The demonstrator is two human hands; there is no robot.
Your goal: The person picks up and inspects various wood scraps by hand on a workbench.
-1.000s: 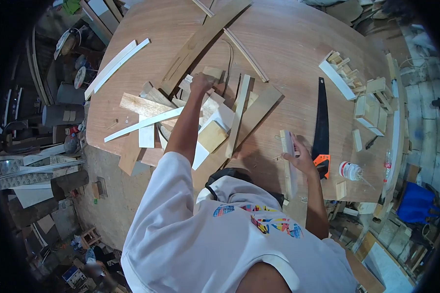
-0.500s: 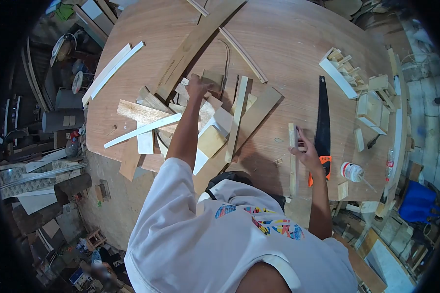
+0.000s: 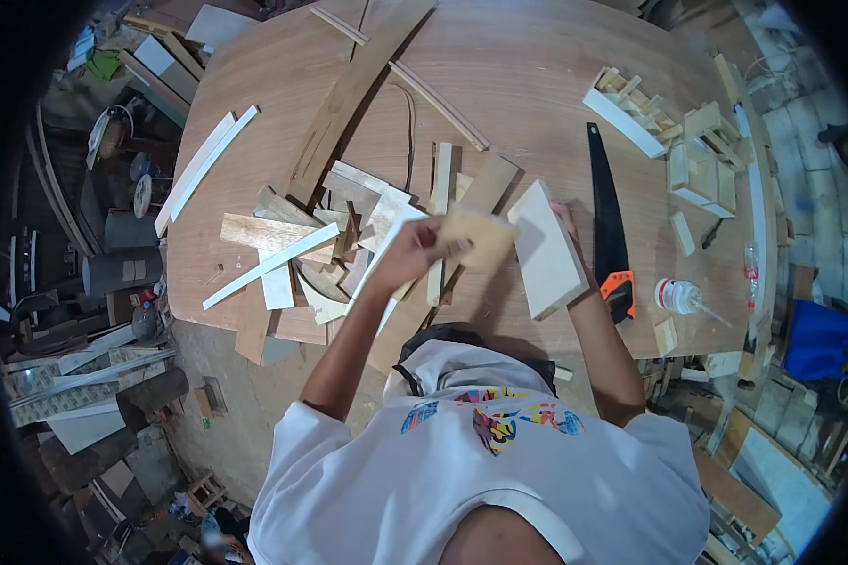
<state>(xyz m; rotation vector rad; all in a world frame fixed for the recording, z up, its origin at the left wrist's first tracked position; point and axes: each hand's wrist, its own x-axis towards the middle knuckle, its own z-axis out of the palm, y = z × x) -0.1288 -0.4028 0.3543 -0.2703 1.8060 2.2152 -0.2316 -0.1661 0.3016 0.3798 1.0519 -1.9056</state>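
My left hand [image 3: 419,252] is closed on a small tan wooden piece [image 3: 478,238], blurred by motion, with the thumb on its face. It is held above the scrap pile, left of a pale wooden board [image 3: 546,250]. My right hand [image 3: 567,221] grips that board from behind at its right side; most of its fingers are hidden. The board is tilted, its broad face toward me. Right of the board lies a black-bladed handsaw [image 3: 607,198] with an orange handle.
Wood offcuts [image 3: 287,247] are piled at the left middle of the table [image 3: 528,85]. A glue bottle [image 3: 676,296] stands at the right. Small wooden assemblies [image 3: 702,174] lie at the upper right. A long plank [image 3: 353,99] runs toward the far edge.
My left hand has come from the pile toward the middle with the tan piece. My right hand now holds the pale board, where it was at a narrow strip before. The view has shifted slightly.
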